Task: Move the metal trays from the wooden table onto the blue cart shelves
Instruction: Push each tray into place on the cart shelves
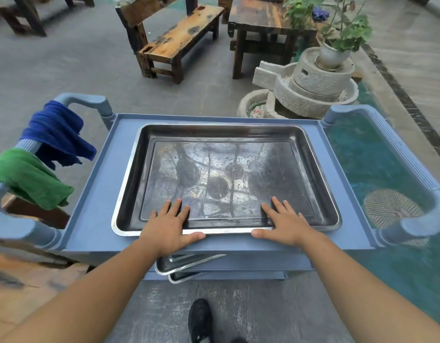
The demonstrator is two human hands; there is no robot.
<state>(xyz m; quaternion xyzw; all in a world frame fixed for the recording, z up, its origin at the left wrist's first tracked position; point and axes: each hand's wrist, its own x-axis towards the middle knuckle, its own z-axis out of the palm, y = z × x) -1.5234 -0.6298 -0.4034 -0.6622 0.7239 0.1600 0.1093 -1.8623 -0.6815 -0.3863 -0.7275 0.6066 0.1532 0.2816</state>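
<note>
A large shiny metal tray [226, 134] lies flat on the top shelf of the blue cart [97, 194]. My left hand [170, 226] rests on the tray's near rim, fingers straight inside it and thumb along the outer edge. My right hand [285, 224] lies the same way on the near rim further right. Two more metal trays [179, 264] stick out from the cart's lower shelves just below my left wrist. A corner of the wooden table [23, 276] shows at the lower left.
A blue cloth [55, 134] and a green cloth [28, 179] hang on the cart's left handle. Behind the cart stand a wooden bench [179, 38], a dark wooden table [261, 23], and a stone mill with a potted plant [320, 78]. A pond [377, 169] lies to the right. My shoe [201, 318] is below.
</note>
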